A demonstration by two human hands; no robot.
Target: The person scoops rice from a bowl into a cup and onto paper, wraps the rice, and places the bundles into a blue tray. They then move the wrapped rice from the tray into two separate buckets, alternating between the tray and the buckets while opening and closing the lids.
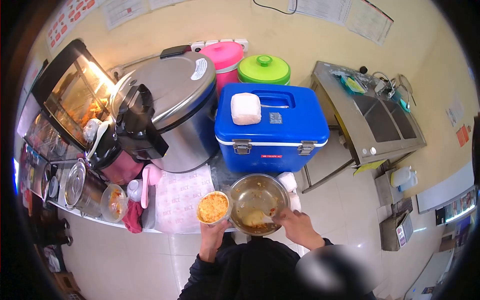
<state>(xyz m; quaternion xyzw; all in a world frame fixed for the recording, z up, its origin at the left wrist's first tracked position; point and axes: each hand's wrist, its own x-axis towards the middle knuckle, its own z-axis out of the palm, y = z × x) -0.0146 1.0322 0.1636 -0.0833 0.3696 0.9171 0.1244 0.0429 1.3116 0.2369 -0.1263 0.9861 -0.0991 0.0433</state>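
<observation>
Cup [228, 214] of food [212, 207] is resting in the left hand [212, 237] — fingers curling round it — by the front edge of the counter [221, 176]; the right hand [299, 227] is pinching a spoon [256, 218] inside the bowl [258, 196], near the cooler [272, 125].

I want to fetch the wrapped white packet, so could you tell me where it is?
In the head view, it sits on the left part of the blue cooler's lid.

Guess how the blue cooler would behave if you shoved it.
The blue cooler looks rigid and boxy, so it would probably slide rather than flex. Its broad, squat shape should resist tipping. The white packet resting on top might slip, though.
</observation>
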